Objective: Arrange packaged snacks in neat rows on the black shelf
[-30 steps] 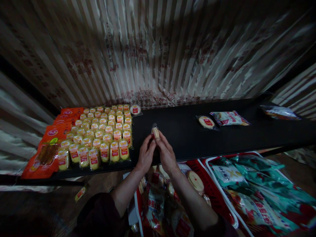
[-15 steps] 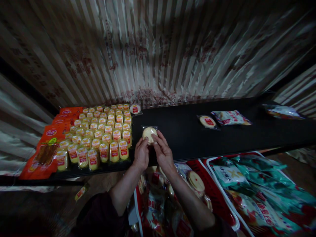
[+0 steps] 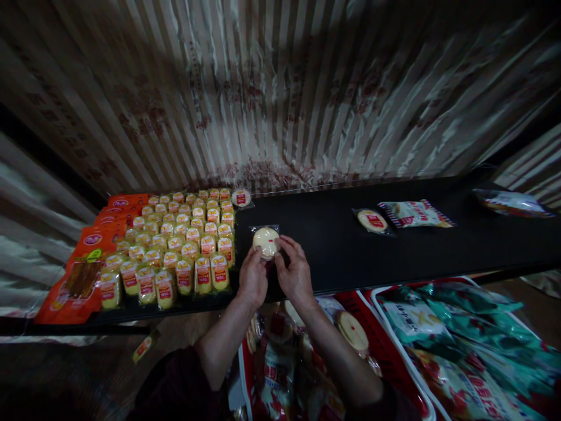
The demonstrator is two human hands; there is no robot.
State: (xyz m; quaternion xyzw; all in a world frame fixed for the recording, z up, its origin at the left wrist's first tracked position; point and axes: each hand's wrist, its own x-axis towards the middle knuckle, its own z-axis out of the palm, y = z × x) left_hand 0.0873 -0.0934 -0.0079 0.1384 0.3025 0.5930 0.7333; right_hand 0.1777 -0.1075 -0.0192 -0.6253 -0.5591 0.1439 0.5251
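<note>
Both my hands hold one round pale cake in a clear wrapper [image 3: 266, 241] just above a black shelf [image 3: 350, 245]. My left hand [image 3: 253, 276] pinches its lower left edge with closed fingers. My right hand [image 3: 295, 272] grips its right side, fingers curled around the wrapper. The cake's flat face, with a small red mark, is turned up toward me. Directly to its left stand rows of several small yellow packs with red labels [image 3: 184, 242].
Orange snack packets [image 3: 83, 269] lie at the shelf's left end. One wrapped cake [image 3: 241, 197] sits at the back, another [image 3: 372, 221] beside a striped packet [image 3: 414, 213] to the right. Red crates [image 3: 394, 351] below hold more cakes and green bags. A striped curtain hangs behind.
The cake was held edge-on a second ago; my hands have turned it flat, face up, and lowered it slightly left toward the rows of yellow packs.
</note>
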